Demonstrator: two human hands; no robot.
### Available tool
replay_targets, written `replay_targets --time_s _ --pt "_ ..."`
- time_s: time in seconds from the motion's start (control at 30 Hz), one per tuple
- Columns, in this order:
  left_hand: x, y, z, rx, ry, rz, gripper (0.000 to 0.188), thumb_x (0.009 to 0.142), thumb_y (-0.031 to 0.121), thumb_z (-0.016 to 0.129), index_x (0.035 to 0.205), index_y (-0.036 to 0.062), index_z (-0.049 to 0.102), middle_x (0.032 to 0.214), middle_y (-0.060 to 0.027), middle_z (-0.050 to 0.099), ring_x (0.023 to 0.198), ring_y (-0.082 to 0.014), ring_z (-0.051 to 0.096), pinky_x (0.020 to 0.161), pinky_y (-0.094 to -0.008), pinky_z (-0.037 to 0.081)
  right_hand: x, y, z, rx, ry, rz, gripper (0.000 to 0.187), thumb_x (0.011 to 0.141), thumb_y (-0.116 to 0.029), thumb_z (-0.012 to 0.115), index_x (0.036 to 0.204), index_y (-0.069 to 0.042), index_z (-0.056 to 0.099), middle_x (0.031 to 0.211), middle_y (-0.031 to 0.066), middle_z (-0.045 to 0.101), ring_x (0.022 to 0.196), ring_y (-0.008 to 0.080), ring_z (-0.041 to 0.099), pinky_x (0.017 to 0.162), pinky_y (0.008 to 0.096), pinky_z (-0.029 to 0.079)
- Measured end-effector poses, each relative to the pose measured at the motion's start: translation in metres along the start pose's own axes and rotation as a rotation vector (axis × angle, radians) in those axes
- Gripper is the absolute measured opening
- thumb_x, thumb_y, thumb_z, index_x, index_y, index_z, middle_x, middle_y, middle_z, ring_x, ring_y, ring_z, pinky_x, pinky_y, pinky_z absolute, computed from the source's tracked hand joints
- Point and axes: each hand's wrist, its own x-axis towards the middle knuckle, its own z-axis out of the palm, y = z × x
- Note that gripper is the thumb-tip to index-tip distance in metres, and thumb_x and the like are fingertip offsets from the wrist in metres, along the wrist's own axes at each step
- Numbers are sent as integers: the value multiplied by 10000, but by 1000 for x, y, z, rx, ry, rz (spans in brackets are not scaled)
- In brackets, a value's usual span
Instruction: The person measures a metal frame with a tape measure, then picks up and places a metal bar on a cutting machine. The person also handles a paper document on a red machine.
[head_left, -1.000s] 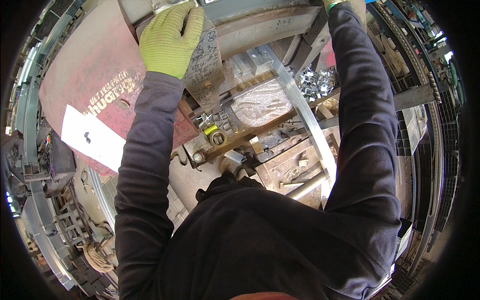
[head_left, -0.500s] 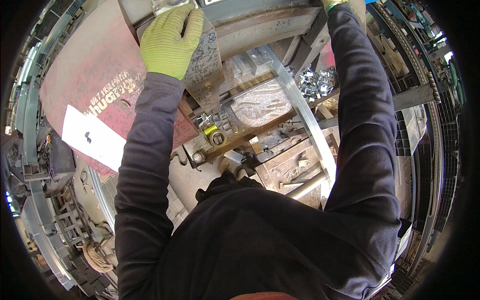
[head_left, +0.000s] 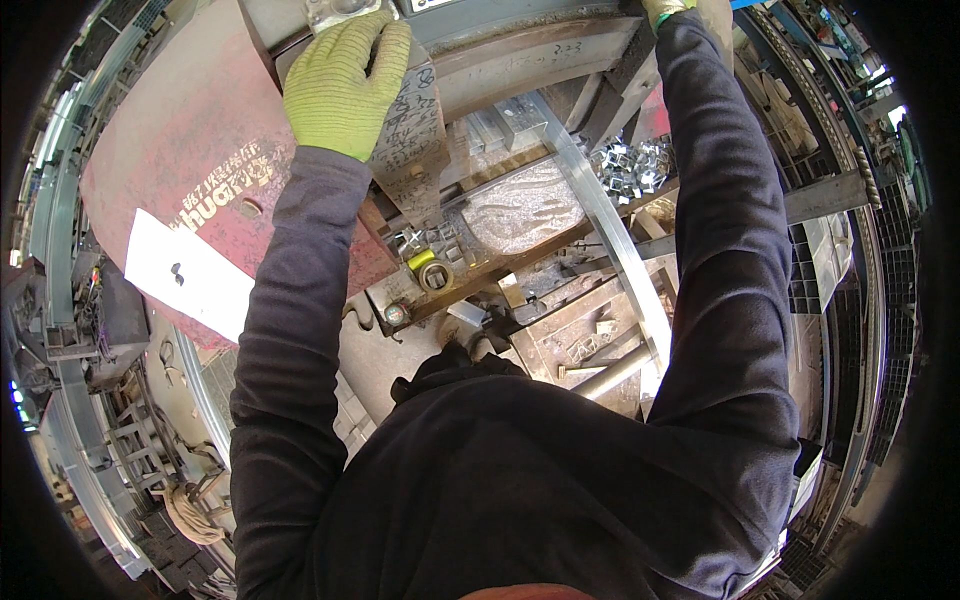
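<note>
My left hand (head_left: 345,88), in a yellow-green knit glove, rests over the front of the machine beside a cardboard piece (head_left: 412,150) covered in handwriting. Its fingers point away from me, with a gap beside the thumb, and nothing shows in its grasp. Just past the fingertips is a shiny, clear-looking part (head_left: 335,10). My right hand (head_left: 668,9), gloved alike, reaches to the top edge at the right end of a grey steel beam (head_left: 540,62). Only its wrist end shows; its fingers are out of sight.
A faded red machine cover (head_left: 190,130) with a white paper (head_left: 185,275) lies left. Below the cardboard are a tape measure (head_left: 433,272) and a small round gauge (head_left: 396,314). Small metal pieces (head_left: 630,168) are heaped near my right forearm, beside a long metal strip (head_left: 610,230).
My left hand has shifted very slightly right and down. The right hand shows almost no movement.
</note>
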Motion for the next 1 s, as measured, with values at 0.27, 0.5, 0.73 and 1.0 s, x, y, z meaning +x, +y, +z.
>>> replay_targets --time_s 0.27,0.5,0.73,1.0 --pt "-3 -5 1 -28 -12 -3 360 964 406 680 1114 93 776 1058 -142 761 1018 -327 703 921 -420 526 2 4 4 12 -24 7 435 1042 -361 519 1197 20 659 1083 316 700 1068 481 661 936 523 512" --pt "-2 -6 5 -24 84 89 295 936 384 711 1008 102 761 932 -107 744 874 -327 699 803 -437 548 0 6 6 -17 -19 9 437 1045 -364 512 1202 19 652 1084 316 698 1071 484 658 940 526 510" --pt "-3 -7 4 2 91 108 286 934 375 709 997 100 760 925 -109 743 868 -325 700 792 -436 548 0 9 9 -17 -25 9 447 1055 -378 498 1224 13 632 1101 315 693 1085 483 652 942 523 510" --pt "-6 -8 2 -23 41 70 312 945 387 696 1050 101 763 994 -116 749 927 -321 705 840 -426 546 -3 11 11 69 56 -160 436 1063 -337 507 1294 21 600 1136 314 691 1105 472 653 962 499 514"
